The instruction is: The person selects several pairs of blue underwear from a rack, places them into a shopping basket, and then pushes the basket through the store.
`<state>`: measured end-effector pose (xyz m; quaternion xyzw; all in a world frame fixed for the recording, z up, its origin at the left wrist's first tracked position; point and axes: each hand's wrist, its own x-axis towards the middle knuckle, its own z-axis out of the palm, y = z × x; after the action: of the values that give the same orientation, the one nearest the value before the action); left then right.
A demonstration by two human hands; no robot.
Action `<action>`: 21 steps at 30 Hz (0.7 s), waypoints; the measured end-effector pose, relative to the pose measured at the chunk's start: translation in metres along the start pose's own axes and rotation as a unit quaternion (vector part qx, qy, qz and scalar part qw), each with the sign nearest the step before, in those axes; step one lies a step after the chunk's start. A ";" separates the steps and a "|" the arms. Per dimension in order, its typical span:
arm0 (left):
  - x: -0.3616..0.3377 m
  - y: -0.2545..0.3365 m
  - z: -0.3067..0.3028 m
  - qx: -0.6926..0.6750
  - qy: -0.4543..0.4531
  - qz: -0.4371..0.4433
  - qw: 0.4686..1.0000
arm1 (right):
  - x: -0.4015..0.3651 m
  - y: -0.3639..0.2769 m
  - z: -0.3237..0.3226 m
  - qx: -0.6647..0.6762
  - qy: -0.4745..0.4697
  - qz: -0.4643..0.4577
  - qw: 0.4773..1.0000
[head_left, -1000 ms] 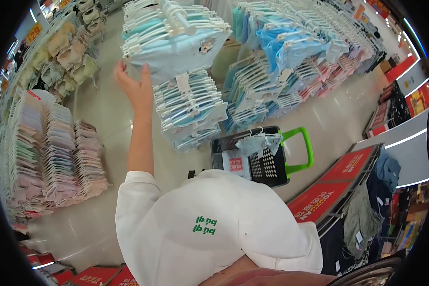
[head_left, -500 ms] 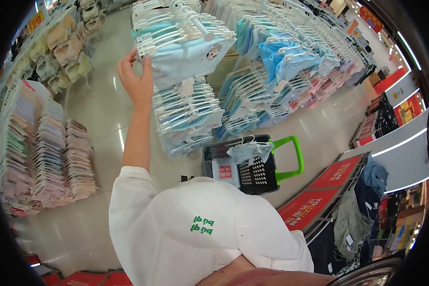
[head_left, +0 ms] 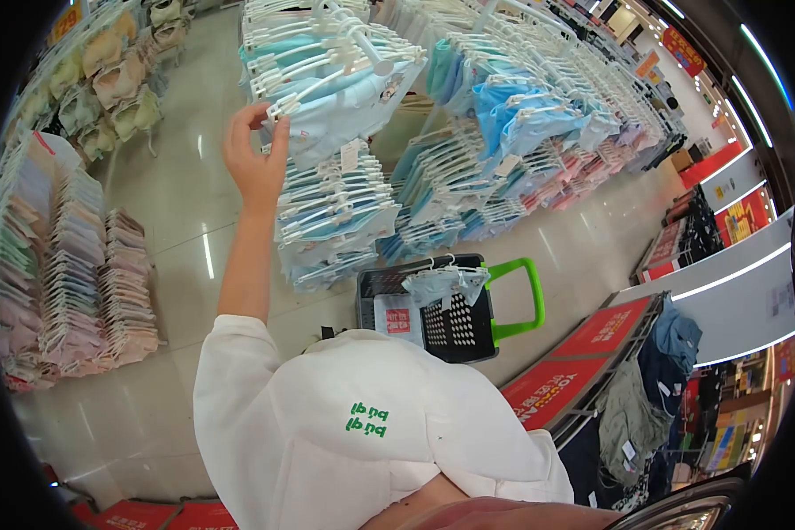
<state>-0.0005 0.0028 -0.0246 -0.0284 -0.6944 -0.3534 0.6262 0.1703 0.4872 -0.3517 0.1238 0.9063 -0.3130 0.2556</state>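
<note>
My left hand [head_left: 254, 159] reaches up to a rack of pale blue underpants [head_left: 336, 119] clipped on white plastic hangers. Its thumb and forefinger close on the clip end of the front hanger [head_left: 283, 108]. Behind it, more hangers with light blue and turquoise underpants crowd the white metal rail arm [head_left: 358, 40]. Just below hangs a second tier of similar hangers [head_left: 331, 203], with a white tag [head_left: 350, 156] above it. My right hand is outside the view.
A black shopping basket [head_left: 371, 291] with a green handle [head_left: 539, 300] stands before me, holding a package [head_left: 397, 320] and a light blue garment on a hanger [head_left: 446, 284]. Bra racks [head_left: 119, 75] and hanging underwear [head_left: 79, 274] line the left. Trousers [head_left: 632, 415] hang at right beside red signs [head_left: 574, 371].
The front hanger's end has come slightly down and toward me with my left hand, and the front underpants tilt more. The whole view has shifted a little.
</note>
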 end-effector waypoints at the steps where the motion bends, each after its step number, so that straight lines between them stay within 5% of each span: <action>1: -0.001 0.000 0.002 -0.082 -0.030 -0.071 0.994 | -0.002 0.000 0.003 0.008 -0.003 0.008 1.000; 3: 0.000 0.003 0.002 -0.164 -0.062 -0.141 0.974 | -0.006 0.000 0.009 0.026 -0.009 0.024 0.999; 5: 0.011 0.009 -0.006 -0.093 -0.214 -0.248 0.940 | -0.010 0.000 0.016 0.044 -0.014 0.041 0.998; 9: 0.028 -0.002 -0.002 -0.168 -0.254 -0.196 0.932 | -0.020 0.002 0.025 0.080 -0.022 0.075 0.994; 14: 0.059 0.006 -0.016 -0.291 -0.346 -0.305 0.838 | -0.020 -0.003 0.028 0.119 -0.033 0.107 0.987; 21: 0.045 0.010 -0.022 -0.376 -0.386 -0.309 0.784 | -0.018 -0.012 0.032 0.176 -0.054 0.146 0.972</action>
<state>0.0132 -0.0188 0.0191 -0.1795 -0.6618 -0.7205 0.1032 0.1935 0.4564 -0.3572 0.2806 0.7941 -0.4331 0.3209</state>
